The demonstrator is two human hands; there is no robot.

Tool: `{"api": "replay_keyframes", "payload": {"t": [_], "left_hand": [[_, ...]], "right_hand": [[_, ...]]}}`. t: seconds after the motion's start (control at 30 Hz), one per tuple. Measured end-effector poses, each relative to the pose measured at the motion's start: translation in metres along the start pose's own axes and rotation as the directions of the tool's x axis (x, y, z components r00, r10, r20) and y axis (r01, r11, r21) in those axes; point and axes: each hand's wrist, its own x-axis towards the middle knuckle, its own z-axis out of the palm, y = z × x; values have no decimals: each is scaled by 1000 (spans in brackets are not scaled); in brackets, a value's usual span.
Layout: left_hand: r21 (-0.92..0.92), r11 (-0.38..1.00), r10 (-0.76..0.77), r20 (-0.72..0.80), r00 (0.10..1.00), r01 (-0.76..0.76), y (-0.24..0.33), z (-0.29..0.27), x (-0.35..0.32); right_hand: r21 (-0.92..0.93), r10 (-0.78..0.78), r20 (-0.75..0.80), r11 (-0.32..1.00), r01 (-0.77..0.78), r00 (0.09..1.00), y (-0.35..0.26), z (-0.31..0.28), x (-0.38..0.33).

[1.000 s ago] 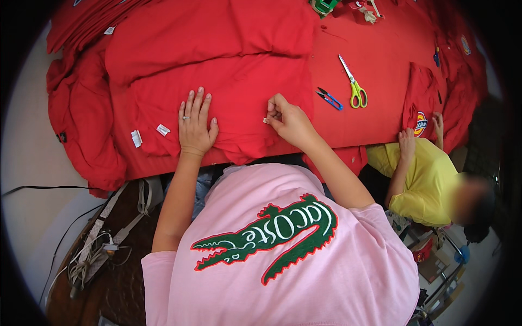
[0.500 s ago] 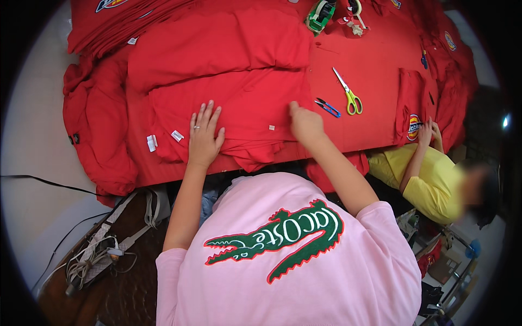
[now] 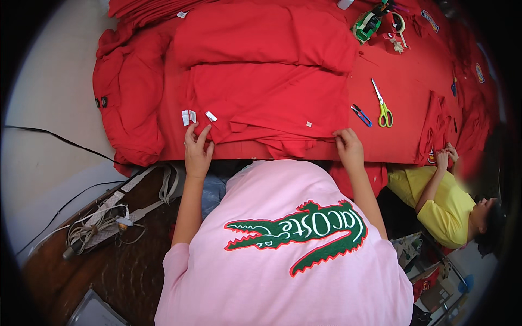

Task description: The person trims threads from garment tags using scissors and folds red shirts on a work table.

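A red garment [image 3: 272,100] lies spread on the table in front of me, with white labels [image 3: 189,117] at its near left and a small pale tag [image 3: 309,124] toward its near right. My left hand [image 3: 198,150] rests at the near left corner beside the labels, its fingers apart and touching the cloth. At the near right corner, my right hand [image 3: 349,148] pinches the garment's edge between thumb and fingers. Blue thread snips [image 3: 361,115] and yellow-handled scissors [image 3: 384,111] lie to the right of the garment.
Behind it is a thick folded red bundle [image 3: 261,35]; another red heap [image 3: 130,103] hangs over the left edge. Tape dispensers [image 3: 367,27] stand at the far right. A co-worker in yellow [image 3: 448,209] handles red cloth at right. Cords [image 3: 103,228] lie at lower left.
My left hand has drawn back from flat on the cloth to its near left corner. My right hand has come nearer to the garment's near right corner. The whole view has shifted.
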Motion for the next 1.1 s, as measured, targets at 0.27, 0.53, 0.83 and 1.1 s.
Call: {"api": "replay_keyframes", "payload": {"t": [0.27, 0.53, 0.83, 1.1], "left_hand": [[-242, 970, 90, 410, 908, 13, 4, -27, 42], [143, 975, 37, 650, 759, -170, 17, -9, 86], [-15, 868, -341, 709, 618, 496, 58, -23, 140], [-806, -72, -333, 575, 747, 588, 70, 72, 127]], "right_hand": [[226, 88, 494, 948, -225, 865, 4, -64, 81], [348, 79, 450, 902, -256, 890, -98, -134, 241], [819, 226, -263, 566, 93, 938, -40, -137, 302], [566, 275, -208, 816, -114, 939, 79, -36, 95]]}}
